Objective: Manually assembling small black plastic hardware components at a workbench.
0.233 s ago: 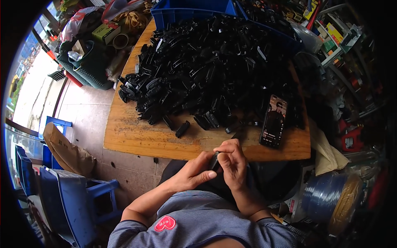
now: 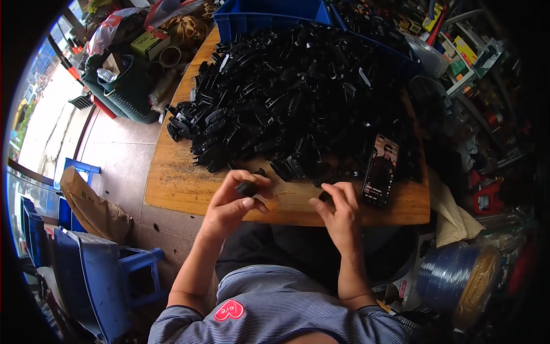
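A large heap of small black plastic parts [image 2: 286,109] covers much of the wooden table [image 2: 172,183]. Over the table's near left part, my left hand [image 2: 226,209] has its fingers curled round one black plastic part [image 2: 246,188]. My right hand [image 2: 342,217] is at the near edge, left of the phone, with thumb and fingers bent towards each other. Something dark shows between them, too small and shaded to name. The hands are apart. A few loose parts lie at the heap's near edge, just beyond my fingers.
A phone [image 2: 380,171] with a lit screen leans against the heap on the right. Blue bins [image 2: 275,22] stand at the table's far side. To the left are a blue stool [image 2: 140,275] and a brown paper sack [image 2: 94,209]; on the right, a wrapped spool [image 2: 450,275].
My hands were together in front of the table edge around a small dark piece. They have parted and moved forward over the table, the left one to the left, the right one slightly right.
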Motion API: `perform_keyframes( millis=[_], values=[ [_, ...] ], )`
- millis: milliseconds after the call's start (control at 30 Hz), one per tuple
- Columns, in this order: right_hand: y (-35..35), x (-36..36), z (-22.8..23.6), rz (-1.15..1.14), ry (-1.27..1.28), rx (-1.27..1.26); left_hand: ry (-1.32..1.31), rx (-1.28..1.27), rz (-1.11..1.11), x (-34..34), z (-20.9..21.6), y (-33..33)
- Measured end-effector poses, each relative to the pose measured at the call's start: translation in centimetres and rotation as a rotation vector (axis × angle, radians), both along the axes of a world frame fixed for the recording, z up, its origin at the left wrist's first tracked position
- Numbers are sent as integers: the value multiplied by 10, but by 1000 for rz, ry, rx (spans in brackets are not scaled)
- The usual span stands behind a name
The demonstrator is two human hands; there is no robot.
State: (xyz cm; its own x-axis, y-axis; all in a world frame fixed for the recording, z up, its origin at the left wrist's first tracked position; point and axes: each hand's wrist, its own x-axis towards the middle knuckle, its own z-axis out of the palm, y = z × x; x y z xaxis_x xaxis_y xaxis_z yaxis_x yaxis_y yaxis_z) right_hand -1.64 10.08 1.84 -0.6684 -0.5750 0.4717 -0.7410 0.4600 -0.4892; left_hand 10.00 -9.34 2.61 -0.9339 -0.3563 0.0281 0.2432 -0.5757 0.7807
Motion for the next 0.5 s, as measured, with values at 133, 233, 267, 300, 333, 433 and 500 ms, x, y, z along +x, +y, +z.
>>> perform_keyframes(
  millis=[133,233,267,300,333,433,500],
  values=[
    [3,3,-4,28,-77,35,53,-207,102,-2,-3,-30],
    [8,2,-2,-1,-122,-26,-188,-1166,283,-7,6,-25],
    [8,3,0,-21,-179,-84,-81,-1593,325,-10,11,-23],
    [8,3,1,-5,-195,-152,-161,-1760,313,-11,12,-16],
    [8,5,3,-5,-195,-152,-245,-1926,300,-10,13,-11],
    [10,9,4,18,-451,-340,-334,-1929,257,-10,-2,-7],
    [13,6,-3,174,-565,-413,-377,-1850,259,-12,-1,-8]
  ],
)
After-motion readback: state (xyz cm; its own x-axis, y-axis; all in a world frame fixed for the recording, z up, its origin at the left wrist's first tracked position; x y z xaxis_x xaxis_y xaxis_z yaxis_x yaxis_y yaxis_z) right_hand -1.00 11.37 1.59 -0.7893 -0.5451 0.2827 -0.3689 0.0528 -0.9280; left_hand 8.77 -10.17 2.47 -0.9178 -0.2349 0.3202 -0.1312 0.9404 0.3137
